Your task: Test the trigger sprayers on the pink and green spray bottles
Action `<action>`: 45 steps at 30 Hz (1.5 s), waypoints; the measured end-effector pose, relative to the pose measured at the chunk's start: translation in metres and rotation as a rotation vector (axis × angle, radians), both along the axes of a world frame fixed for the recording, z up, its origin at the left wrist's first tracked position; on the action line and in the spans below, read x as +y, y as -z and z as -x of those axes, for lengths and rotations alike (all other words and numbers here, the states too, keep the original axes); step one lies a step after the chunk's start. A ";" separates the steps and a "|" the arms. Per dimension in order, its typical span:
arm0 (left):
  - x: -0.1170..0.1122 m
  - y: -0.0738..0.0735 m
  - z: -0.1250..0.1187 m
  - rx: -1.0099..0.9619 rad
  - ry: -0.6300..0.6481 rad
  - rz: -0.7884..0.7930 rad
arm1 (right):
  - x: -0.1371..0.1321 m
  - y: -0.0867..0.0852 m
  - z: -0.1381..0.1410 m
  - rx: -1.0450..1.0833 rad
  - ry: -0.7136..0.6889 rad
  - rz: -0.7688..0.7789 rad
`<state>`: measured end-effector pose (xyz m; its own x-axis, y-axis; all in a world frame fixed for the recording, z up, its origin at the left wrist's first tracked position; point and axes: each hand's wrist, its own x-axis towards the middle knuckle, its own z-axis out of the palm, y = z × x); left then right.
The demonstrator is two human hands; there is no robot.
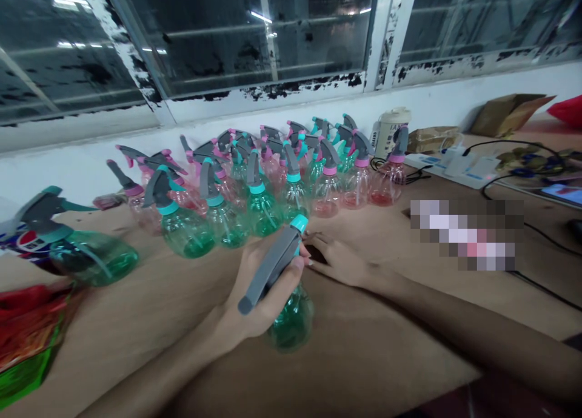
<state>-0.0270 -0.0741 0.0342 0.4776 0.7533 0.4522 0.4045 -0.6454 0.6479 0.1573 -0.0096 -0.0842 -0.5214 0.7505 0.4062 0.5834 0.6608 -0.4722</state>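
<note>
My left hand (248, 275) is wrapped round the neck of a clear green spray bottle (293, 321) with a grey and turquoise trigger head. The bottle is near the middle of the table, and its lower body shows below my fingers. My right hand (341, 260) rests on the tabletop just right of it, fingers stretched out and holding nothing; its fingertips come close to the bottle's head, and whether they touch cannot be made out. Beyond both hands stand several more spray bottles, among them a green one (264, 212) and a pink one (326, 196).
Far left, another green spray bottle (93, 257) stands by a dark blue can (34, 248). A red and green package (30, 333) lies at the left edge. At the right are a lidded cup (391, 133), a power strip (459, 170), black cables and a blurred-out patch (468, 233).
</note>
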 end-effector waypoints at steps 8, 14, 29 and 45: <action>0.000 0.002 -0.002 0.013 -0.018 -0.009 | 0.000 0.000 0.001 0.019 0.006 -0.011; -0.001 0.002 -0.002 -0.006 -0.024 -0.040 | -0.001 -0.001 0.000 0.013 -0.006 0.002; -0.003 0.000 0.000 -0.039 -0.037 0.026 | 0.000 0.000 0.000 -0.016 0.006 0.007; -0.001 0.002 -0.003 0.011 -0.042 -0.031 | 0.000 0.000 0.000 0.028 -0.007 -0.015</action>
